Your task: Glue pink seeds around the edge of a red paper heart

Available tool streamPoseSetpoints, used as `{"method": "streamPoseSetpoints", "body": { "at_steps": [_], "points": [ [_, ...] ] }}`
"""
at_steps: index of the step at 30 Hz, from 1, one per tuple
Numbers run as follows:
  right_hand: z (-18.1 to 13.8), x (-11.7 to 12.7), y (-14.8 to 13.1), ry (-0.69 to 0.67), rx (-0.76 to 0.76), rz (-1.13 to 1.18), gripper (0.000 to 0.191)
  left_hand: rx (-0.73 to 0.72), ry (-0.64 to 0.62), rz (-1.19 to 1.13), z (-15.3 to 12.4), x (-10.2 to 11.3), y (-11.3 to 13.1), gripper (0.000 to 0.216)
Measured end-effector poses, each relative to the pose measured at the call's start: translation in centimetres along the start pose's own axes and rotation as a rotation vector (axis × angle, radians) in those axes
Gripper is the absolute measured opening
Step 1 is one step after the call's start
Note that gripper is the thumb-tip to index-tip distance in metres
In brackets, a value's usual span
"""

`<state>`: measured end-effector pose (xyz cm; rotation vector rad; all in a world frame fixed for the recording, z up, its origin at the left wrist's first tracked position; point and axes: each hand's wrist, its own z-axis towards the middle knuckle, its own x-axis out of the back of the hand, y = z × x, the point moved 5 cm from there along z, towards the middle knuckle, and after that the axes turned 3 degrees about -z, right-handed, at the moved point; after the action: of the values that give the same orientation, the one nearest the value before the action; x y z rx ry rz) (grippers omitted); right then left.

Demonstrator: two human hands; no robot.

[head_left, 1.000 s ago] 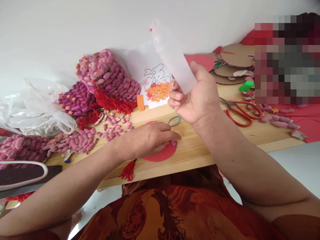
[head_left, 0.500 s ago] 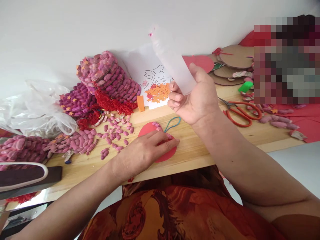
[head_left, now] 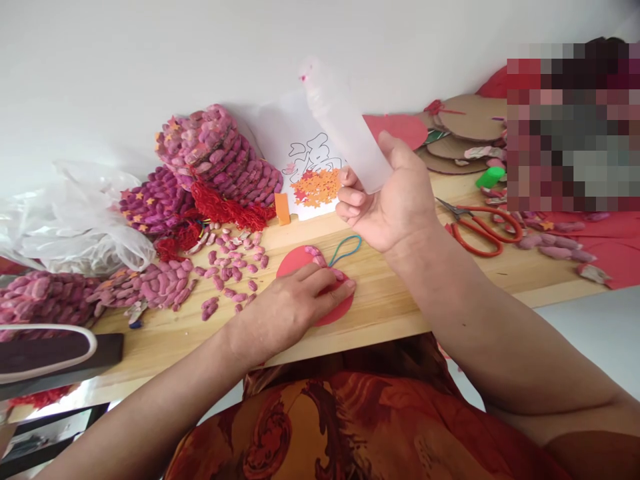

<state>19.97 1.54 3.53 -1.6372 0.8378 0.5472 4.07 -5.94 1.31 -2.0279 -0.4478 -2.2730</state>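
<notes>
A red paper disc (head_left: 295, 260) lies on the wooden table, with a blue-green cord loop (head_left: 349, 250) at its upper edge. One pink peanut (head_left: 313, 252) sits on the disc near its top. My left hand (head_left: 295, 300) covers much of the disc, its fingers closed on another pink peanut (head_left: 337, 273) at the right side; part of that peanut is hidden. Raised above the table, my right hand (head_left: 397, 193) is wrapped round a translucent white glue bottle (head_left: 350, 133), its pink-stained tip pointing up and left.
Loose pink peanuts (head_left: 230, 270) lie left of the disc. Behind them stand stacked peanut-covered discs (head_left: 215, 153) with red tassels. Small orange stars (head_left: 320, 190) rest on a printed sheet. Red-handled scissors (head_left: 485, 230), a green cap (head_left: 490, 177) and cardboard discs (head_left: 473, 117) lie to the right.
The fingers of my left hand have shifted slightly on the disc. My right hand holds the glue bottle in nearly the same raised position.
</notes>
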Motion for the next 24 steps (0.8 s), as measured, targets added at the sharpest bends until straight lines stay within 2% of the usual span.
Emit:
{"method": "streamPoseSetpoints", "body": {
  "at_steps": [4, 11, 19, 24],
  "points": [
    [0.07, 0.02, 0.02, 0.002, 0.005, -0.009, 0.052, 0.020, -0.006, 0.034, 0.05, -0.45, 0.13, 0.040],
    [0.41, 0.20, 0.16, -0.021, -0.007, -0.030, 0.041, 0.085, -0.016, 0.065, 0.13, -0.84, 0.66, 0.037],
    [0.02, -0.24, 0.13, 0.067, -0.020, -0.060, 0.041, 0.132, -0.070, 0.145, 0.38, -0.90, 0.92, 0.037],
    [0.12, -0.17, 0.31, 0.089, -0.029, -0.067, 0.044, 0.120, -0.032, 0.115, 0.37, -0.98, 0.84, 0.036]
  ]
}}
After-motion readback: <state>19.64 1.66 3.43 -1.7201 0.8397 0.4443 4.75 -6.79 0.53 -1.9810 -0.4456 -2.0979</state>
